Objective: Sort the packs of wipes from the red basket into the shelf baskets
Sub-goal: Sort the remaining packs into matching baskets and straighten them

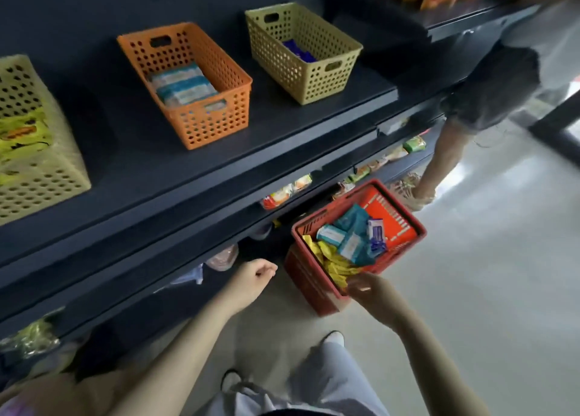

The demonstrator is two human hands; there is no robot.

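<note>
Left hand (pixel 254 277) is loosely curled and holds nothing, just left of the red basket (pixel 309 285) on the floor. Right hand (pixel 370 293) is at the basket's near rim, by the yellow packs (pixel 332 261). It's too blurred, so we can't tell if it grips anything. Teal packs (pixel 351 233) and 1 purple pack (pixel 376 233) lie just beyond that hand. Well above the left hand we see 3 shelf baskets: orange basket (pixel 219 117), beige basket (pixel 314 79), yellow basket (pixel 31 180).

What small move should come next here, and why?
Probably the right hand lowers its fingers onto a yellow wipe pack in the red plastic floor basket: it hovers at that corner, apparently holding nothing, and the left hand hangs empty.
</note>
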